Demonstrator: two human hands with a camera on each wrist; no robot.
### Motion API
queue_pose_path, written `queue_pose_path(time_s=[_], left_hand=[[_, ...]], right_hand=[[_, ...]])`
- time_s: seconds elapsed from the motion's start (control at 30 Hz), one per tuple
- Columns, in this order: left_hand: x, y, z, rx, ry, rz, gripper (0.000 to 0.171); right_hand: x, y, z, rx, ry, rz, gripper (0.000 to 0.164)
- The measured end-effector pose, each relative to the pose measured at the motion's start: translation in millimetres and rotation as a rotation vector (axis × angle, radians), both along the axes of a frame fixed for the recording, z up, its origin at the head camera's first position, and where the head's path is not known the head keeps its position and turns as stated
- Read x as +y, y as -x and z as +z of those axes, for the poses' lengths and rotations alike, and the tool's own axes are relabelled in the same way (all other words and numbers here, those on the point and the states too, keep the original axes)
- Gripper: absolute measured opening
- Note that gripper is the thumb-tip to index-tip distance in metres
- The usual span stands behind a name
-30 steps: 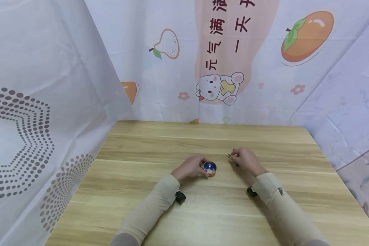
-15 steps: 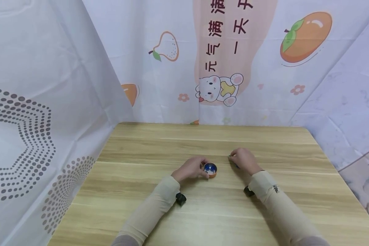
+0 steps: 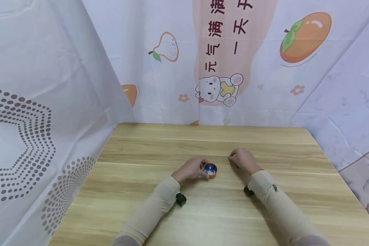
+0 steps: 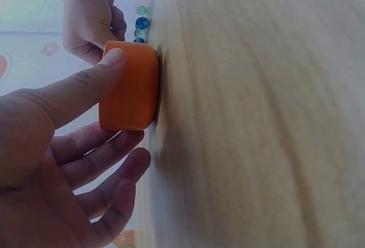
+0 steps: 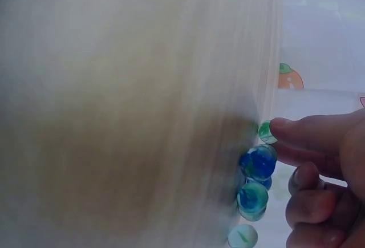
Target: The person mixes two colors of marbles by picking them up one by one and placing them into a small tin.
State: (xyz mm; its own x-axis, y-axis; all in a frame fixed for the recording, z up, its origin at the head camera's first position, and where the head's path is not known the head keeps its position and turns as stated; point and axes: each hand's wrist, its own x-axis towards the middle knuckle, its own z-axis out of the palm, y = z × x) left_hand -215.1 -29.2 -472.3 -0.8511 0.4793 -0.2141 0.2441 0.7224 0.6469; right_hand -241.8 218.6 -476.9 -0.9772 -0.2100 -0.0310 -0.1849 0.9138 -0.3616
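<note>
My left hand [image 3: 192, 168] holds a small orange bowl [image 4: 130, 88] by its side, thumb on one side and fingers on the other. The bowl stands upright on the wooden table, with blue and white showing inside in the head view. To its right, my right hand [image 3: 245, 160] pinches a clear green-swirled marble [image 5: 267, 131] between thumb and index finger, low at the tabletop. Several glass marbles sit beside that hand in the right wrist view, among them a deep blue marble [image 5: 259, 162], a teal marble [image 5: 252, 196] and a pale green marble [image 5: 243, 236].
The wooden table [image 3: 147, 143] ends at the back against a white printed curtain [image 3: 172, 82]. Another curtain [image 3: 80, 68] hangs along the left side. Black straps with cameras sit at both wrists.
My right hand has shifted slightly left, and its fingers now hide more of the marbles in the head view. My left hand and the bowl have stayed in place.
</note>
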Motion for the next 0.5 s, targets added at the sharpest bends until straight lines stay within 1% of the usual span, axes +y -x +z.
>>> queue_pose_path(time_s=[0.13, 0.3, 0.5], left_hand=[[0.4, 2.2, -1.1, -0.006, -0.008, 0.000, 0.050], [0.2, 5.6, -1.5, 0.007, -0.004, -0.002, 0.050], [0.1, 4.3, -3.5, 0.006, 0.016, -0.010, 0.051]], right_hand=[[1.1, 2.0, -0.5, -0.017, 0.018, 0.003, 0.022], [2.3, 4.2, 3.2, -0.013, 0.033, 0.015, 0.022], [3.0, 2.5, 5.2, -0.034, 0.028, 0.021, 0.023]])
